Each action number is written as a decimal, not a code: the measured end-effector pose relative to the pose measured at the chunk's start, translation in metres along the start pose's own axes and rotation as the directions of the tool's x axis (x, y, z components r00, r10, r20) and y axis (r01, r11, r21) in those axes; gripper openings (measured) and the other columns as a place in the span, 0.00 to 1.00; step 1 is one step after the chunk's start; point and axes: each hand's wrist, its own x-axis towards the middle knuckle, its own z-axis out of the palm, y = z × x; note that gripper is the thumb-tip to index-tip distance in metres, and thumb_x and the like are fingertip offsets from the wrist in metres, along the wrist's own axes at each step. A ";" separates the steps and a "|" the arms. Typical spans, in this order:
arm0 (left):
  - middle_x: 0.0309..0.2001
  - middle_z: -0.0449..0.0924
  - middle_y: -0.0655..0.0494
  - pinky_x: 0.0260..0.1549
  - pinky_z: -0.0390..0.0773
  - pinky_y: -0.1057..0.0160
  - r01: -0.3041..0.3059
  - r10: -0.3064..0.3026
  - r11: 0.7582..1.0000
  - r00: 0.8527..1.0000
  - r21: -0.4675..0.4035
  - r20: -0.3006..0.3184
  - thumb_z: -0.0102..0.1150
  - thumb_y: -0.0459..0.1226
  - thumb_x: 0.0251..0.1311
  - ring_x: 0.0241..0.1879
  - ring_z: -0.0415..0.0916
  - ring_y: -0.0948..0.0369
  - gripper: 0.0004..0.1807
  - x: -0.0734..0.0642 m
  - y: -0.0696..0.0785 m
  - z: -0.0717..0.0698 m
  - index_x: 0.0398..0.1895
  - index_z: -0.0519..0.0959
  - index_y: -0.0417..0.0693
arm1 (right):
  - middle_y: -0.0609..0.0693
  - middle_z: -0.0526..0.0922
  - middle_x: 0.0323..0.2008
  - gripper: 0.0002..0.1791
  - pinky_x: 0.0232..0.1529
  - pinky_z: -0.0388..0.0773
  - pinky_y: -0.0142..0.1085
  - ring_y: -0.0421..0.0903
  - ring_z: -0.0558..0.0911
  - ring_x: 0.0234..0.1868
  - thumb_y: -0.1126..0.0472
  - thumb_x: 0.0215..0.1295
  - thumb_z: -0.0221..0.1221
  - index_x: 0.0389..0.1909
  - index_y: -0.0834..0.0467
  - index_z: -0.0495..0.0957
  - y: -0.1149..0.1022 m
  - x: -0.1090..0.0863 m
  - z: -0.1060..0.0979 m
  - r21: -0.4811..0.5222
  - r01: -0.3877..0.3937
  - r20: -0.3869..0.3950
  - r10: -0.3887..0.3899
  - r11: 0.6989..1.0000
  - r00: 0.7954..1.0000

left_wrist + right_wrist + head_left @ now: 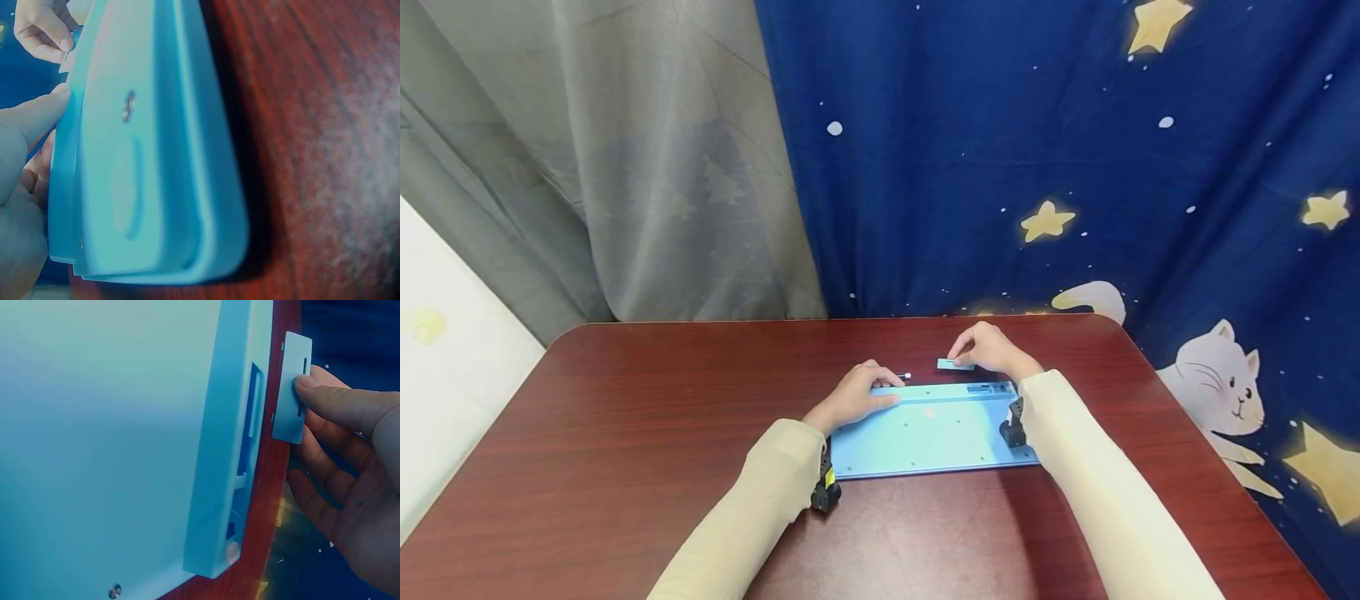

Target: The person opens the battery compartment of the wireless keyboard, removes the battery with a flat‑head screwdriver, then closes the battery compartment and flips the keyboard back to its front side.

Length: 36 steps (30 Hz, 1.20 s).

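Observation:
A light blue keyboard (932,433) lies underside up on the table, screws dotting its back. Along its raised far strip, a battery compartment (988,389) shows uncovered toward the right end. My left hand (856,393) grips the strip's left part, thumb on top and fingers over the far edge. Just beyond those fingers is a small dark-and-white cylinder, like a battery (904,376). My right hand (987,348) pinches a flat blue battery cover (291,387) between thumb and fingers. This slotted cover is held past the keyboard's far edge, apart from the compartment.
The dark red wooden table (647,433) extends widely to the left and toward me. Behind its far edge hang a grey curtain (685,167) and a blue star-patterned curtain (940,167). A white surface (445,358) stands at the left.

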 end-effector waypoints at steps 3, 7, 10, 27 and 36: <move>0.29 0.71 0.58 0.34 0.68 0.63 0.013 -0.013 1.000 1.000 0.001 -0.002 0.66 0.35 0.52 0.34 0.67 0.60 0.11 0.000 0.001 0.000 0.39 0.83 0.47 | 0.50 0.84 0.27 0.04 0.36 0.76 0.39 0.42 0.80 0.29 0.71 0.49 0.65 0.27 0.61 0.84 -0.001 -0.002 -0.002 0.001 0.010 0.001 -0.010 1.000 1.000; 0.29 0.70 0.59 0.34 0.68 0.63 0.018 -0.018 1.000 1.000 0.007 -0.008 0.66 0.35 0.51 0.33 0.66 0.61 0.11 0.001 -0.001 0.002 0.39 0.83 0.48 | 0.50 0.84 0.29 0.04 0.37 0.76 0.39 0.43 0.80 0.30 0.71 0.50 0.65 0.28 0.60 0.84 -0.001 -0.005 -0.004 0.007 0.020 -0.002 -0.020 1.000 1.000; 0.29 0.70 0.60 0.34 0.68 0.63 0.024 -0.024 1.000 1.000 0.011 -0.011 0.66 0.36 0.51 0.34 0.66 0.61 0.10 0.002 -0.003 0.003 0.39 0.83 0.49 | 0.51 0.84 0.30 0.04 0.38 0.77 0.40 0.44 0.80 0.30 0.70 0.51 0.65 0.28 0.60 0.84 -0.003 -0.009 -0.005 0.015 0.022 -0.002 -0.022 1.000 1.000; 0.29 0.70 0.59 0.34 0.68 0.63 0.057 -0.057 0.998 0.998 0.012 -0.011 0.66 0.36 0.52 0.34 0.66 0.61 0.10 0.001 -0.003 0.005 0.39 0.83 0.50 | 0.51 0.84 0.31 0.05 0.38 0.77 0.41 0.45 0.80 0.32 0.71 0.52 0.64 0.28 0.59 0.84 -0.005 -0.028 -0.012 -0.032 0.037 0.012 -0.037 0.999 0.999; 0.30 0.70 0.60 0.36 0.67 0.63 0.045 -0.045 0.999 0.999 0.015 -0.003 0.65 0.36 0.52 0.35 0.66 0.61 0.10 0.003 -0.004 0.005 0.40 0.83 0.50 | 0.50 0.83 0.31 0.05 0.39 0.76 0.41 0.44 0.79 0.31 0.71 0.53 0.63 0.29 0.59 0.84 -0.001 -0.038 -0.014 -0.051 0.029 0.003 -0.029 0.998 1.000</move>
